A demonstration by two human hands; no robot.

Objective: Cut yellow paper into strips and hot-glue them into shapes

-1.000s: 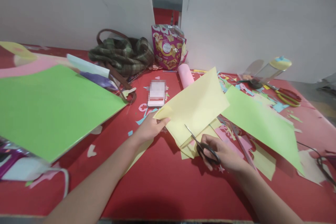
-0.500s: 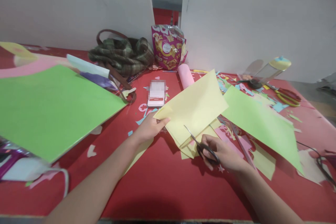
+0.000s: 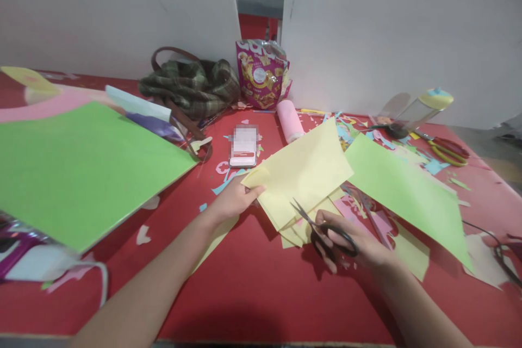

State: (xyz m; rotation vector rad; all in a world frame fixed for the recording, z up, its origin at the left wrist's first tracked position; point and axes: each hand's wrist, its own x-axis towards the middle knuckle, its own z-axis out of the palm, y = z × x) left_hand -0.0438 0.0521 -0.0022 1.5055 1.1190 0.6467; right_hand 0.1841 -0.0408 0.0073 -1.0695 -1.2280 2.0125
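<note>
My left hand (image 3: 238, 198) pinches the left corner of a pale yellow sheet of paper (image 3: 305, 168), thumb on top, and holds it tilted above the table. In my right hand (image 3: 346, 236) is a pair of black-handled scissors (image 3: 305, 213), fingers through the loops. The blades are slightly parted and point up and left, over the lower part of the sheet. Whether they touch the paper I cannot tell. Beneath the sheet lie more yellow paper pieces (image 3: 293, 236).
Green sheets lie at left (image 3: 89, 174) and right (image 3: 408, 201). Behind are a phone (image 3: 243, 147), a pink roll (image 3: 289, 121), a snack bag (image 3: 263, 73) and a plaid bag (image 3: 191, 87). Other scissors (image 3: 448, 151), a clear container (image 3: 420, 111) and colourful scraps (image 3: 383, 138) sit at right.
The scissors' blades have parted and my right hand has opened its fingers wider, shifting slightly right. The yellow sheet has dipped a little at its far corner; my left hand keeps its hold.
</note>
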